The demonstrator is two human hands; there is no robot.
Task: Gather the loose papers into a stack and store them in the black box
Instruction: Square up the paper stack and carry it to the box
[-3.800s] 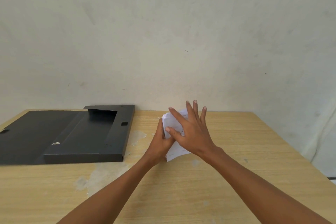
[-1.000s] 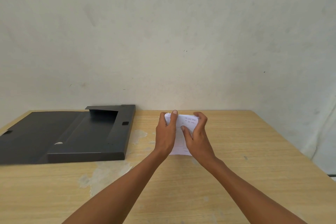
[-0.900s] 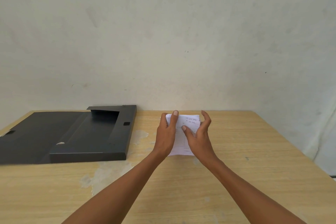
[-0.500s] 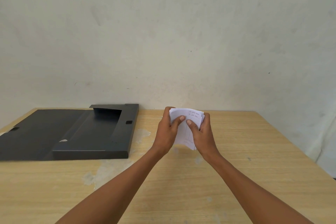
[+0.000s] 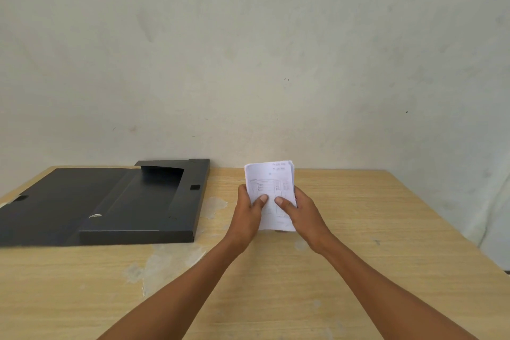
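A squared-up stack of white papers (image 5: 269, 182) with faint writing stands tilted toward me, held above the table's middle. My left hand (image 5: 248, 215) grips its left edge with the thumb on the front sheet. My right hand (image 5: 302, 215) grips the right edge, thumb also on the front. The black box (image 5: 176, 234) lies open on the table to the left, its lid (image 5: 55, 201) folded out flat further left. The inside of the box looks bare.
The wooden table (image 5: 358, 270) has pale worn patches (image 5: 165, 259) between the box and my arms. A plain wall (image 5: 248, 63) rises right behind the table's far edge. The table's right edge falls away at the right.
The stack went from lying under my hands on the table to being lifted and held upright. My hands slid down to grip its lower half, showing more of the front sheet.
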